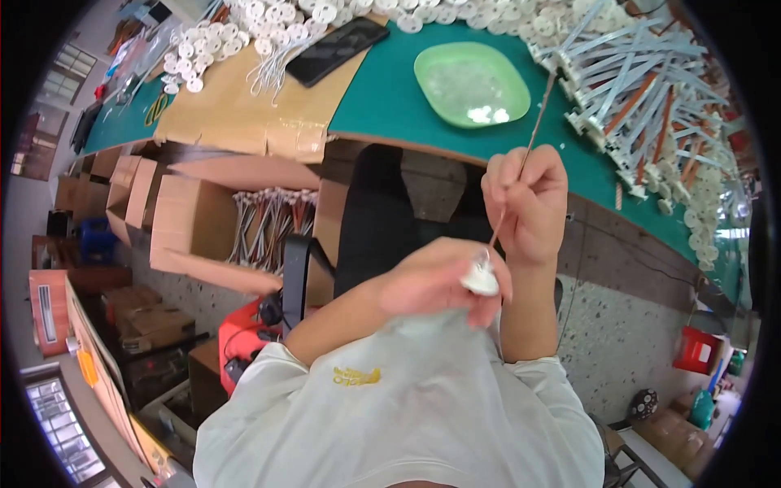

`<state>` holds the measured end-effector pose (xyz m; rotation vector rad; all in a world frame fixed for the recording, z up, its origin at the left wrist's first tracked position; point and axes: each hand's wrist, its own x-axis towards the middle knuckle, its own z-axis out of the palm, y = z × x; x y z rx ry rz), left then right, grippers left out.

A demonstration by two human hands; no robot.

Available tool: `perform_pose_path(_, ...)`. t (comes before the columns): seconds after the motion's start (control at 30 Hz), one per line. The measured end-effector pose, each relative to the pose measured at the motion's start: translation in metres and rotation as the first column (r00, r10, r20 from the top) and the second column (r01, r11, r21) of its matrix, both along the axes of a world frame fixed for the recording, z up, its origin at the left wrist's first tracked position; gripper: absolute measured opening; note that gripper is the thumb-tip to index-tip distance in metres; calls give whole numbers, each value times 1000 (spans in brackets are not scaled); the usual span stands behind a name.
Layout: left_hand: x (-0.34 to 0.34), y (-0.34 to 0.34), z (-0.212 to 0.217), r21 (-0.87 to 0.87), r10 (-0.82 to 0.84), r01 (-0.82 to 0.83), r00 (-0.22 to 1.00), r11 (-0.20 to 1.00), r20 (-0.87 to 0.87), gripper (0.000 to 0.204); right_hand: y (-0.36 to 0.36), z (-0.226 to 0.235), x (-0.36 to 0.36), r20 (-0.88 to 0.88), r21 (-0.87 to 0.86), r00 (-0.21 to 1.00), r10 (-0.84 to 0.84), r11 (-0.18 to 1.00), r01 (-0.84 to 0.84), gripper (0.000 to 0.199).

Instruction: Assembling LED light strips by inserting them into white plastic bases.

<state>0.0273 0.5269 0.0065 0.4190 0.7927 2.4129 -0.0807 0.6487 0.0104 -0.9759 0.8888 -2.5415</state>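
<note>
Two hands share one thin brown strip (538, 120), which is before the chest, by the edge of the green table (382, 102). Its long axis rises steeply, leaning slightly rightward, and the upper tip points away from the person. The right hand (530, 203) pinches the strip firmly closed; the left hand (435, 281), somewhat blurred, curls around the white round piece (480, 279) at its lower end.

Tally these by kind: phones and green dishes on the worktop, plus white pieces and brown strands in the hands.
Phone: 1
Green dish: 1
White piece in the left hand: 1
Brown strand in the right hand: 1
Total: 4
</note>
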Motion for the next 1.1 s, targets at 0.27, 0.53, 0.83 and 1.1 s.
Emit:
perform_pose_path(0.27, 15, -5, -6, -464, 516, -605, 796, 648, -317, 25, 35, 2, 29, -702, 194, 603, -379, 713, 674, 38)
perform_pose_path(0.53, 7, -22, -22, -610, 234, -411, 907, 678, -351, 31, 25, -21, 58, -781, 201, 579, -234, 783, 589, 38)
perform_pose_path(0.83, 6, -28, -19, -489, 196, -335, 929, 805, -314, 38, 23, -29, 54, -779, 104, 521, -349, 747, 656, 27)
perform_pose_path(1.1, 17, -1, -28, -515, 522, -682, 730, 519, -441, 75, 10, -23, 64, -803, 31, 377, -461, 600, 800, 28)
